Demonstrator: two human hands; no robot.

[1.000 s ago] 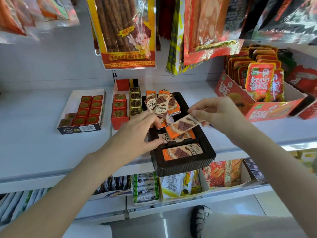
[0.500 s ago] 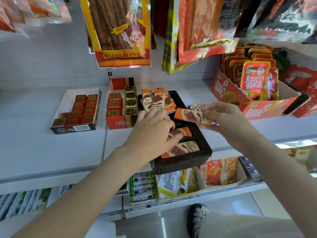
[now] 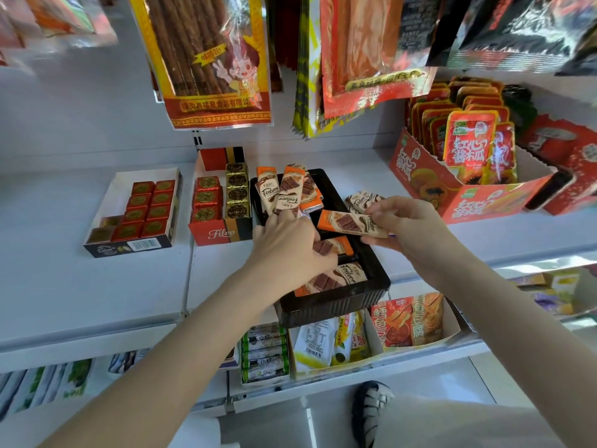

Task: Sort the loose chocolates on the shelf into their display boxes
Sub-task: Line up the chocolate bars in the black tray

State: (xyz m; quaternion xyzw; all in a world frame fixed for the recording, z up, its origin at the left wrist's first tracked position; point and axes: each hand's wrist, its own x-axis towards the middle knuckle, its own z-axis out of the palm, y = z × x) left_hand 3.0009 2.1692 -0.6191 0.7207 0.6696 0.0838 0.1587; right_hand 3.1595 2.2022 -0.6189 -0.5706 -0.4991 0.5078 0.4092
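A black display tray [image 3: 371, 282] on the white shelf holds several orange-and-white wrapped chocolate bars. My right hand [image 3: 410, 227] pinches one such chocolate bar [image 3: 347, 223] and holds it flat over the tray's right side. My left hand [image 3: 287, 250] lies palm down inside the tray, fingers on the upright bars at the back [image 3: 286, 192]; whether it grips one I cannot tell. More bars lie flat at the tray's front [image 3: 336, 279]. Loose bars [image 3: 363, 198] rest on the shelf behind my right hand.
Left of the tray stand a red-and-black Fileo box [image 3: 223, 231] of square chocolates and a white box [image 3: 129, 247] of red squares. A red snack carton [image 3: 462, 202] sits at right. Hanging snack bags [image 3: 210, 59] crowd the space above. The shelf edge [image 3: 97, 324] runs below.
My left hand has slid further back into the tray, up to the upright bars. My right hand has turned its bar flat and lowered it toward the tray.
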